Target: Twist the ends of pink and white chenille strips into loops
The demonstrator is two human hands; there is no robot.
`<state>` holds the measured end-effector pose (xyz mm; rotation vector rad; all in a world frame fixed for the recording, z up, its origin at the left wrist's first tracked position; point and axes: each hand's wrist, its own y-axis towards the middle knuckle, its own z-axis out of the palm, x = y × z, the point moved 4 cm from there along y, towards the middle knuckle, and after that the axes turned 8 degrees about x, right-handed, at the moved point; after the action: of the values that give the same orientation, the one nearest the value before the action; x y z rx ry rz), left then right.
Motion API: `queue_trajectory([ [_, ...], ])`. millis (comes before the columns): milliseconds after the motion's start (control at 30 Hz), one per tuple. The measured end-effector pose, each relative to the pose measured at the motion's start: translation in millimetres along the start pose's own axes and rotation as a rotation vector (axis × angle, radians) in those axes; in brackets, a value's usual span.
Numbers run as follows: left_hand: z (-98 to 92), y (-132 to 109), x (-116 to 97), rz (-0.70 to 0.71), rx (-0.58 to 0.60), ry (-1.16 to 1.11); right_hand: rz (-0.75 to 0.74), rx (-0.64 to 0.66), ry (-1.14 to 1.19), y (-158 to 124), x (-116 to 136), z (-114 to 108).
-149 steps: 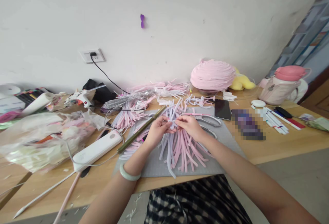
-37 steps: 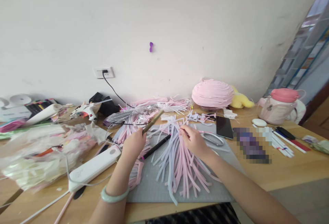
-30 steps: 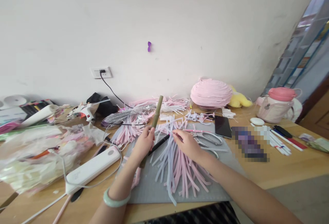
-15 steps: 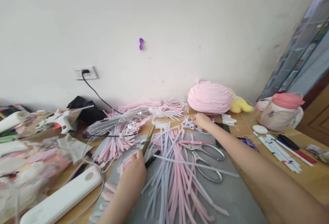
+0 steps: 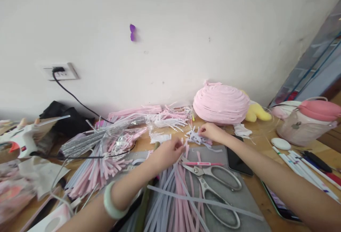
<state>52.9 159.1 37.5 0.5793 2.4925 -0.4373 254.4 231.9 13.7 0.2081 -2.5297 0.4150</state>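
My right hand (image 5: 210, 132) pinches at a small heap of short pale lavender pieces (image 5: 195, 136); its fingertips are partly hidden in the heap. My left hand (image 5: 170, 151) hovers over the top ends of a fan of long fuzzy strips, its fingers curled together; what they hold, if anything, is not visible. Lavender-grey strips (image 5: 165, 189) and pink strips (image 5: 182, 203) make up the fan. An olive stick (image 5: 144, 209) passes beneath my left forearm. Large silver scissors (image 5: 204, 180) lie spread on the grey mat (image 5: 247, 193), beside a pink pen (image 5: 204, 163).
Behind, against the wall, sits a big pink coil (image 5: 221, 102) near a yellow plush piece (image 5: 257, 112). Bundled silver strips (image 5: 87, 141) and a glue gun (image 5: 21, 139) occupy the left. A black phone (image 5: 238, 155), white markers (image 5: 301, 168) and a pink-lidded container (image 5: 303, 122) stand right.
My left hand has left the olive stick and moved right and forward to the strips' top ends. My right hand stays at the lavender heap. The view has shifted closer.
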Motion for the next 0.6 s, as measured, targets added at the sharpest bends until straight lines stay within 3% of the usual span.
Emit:
queue_trajectory([
  [133, 6.8, 56, -3, -0.022, -0.052, -0.53, -0.033, -0.112, 0.185, -2, 7, -4],
  [267, 7.3, 82, -5, 0.048, -0.148, -0.916, -0.168, -0.191, 0.624, -7, 19, 1],
  [367, 6.6, 88, -4, 0.079, -0.121, -1.021, -0.199, -0.168, 0.776, -9, 25, 7],
  [600, 1.4, 85, 3, 0.061, -0.054, -1.001, -0.136, -0.039, 0.841, -3, 24, 4],
])
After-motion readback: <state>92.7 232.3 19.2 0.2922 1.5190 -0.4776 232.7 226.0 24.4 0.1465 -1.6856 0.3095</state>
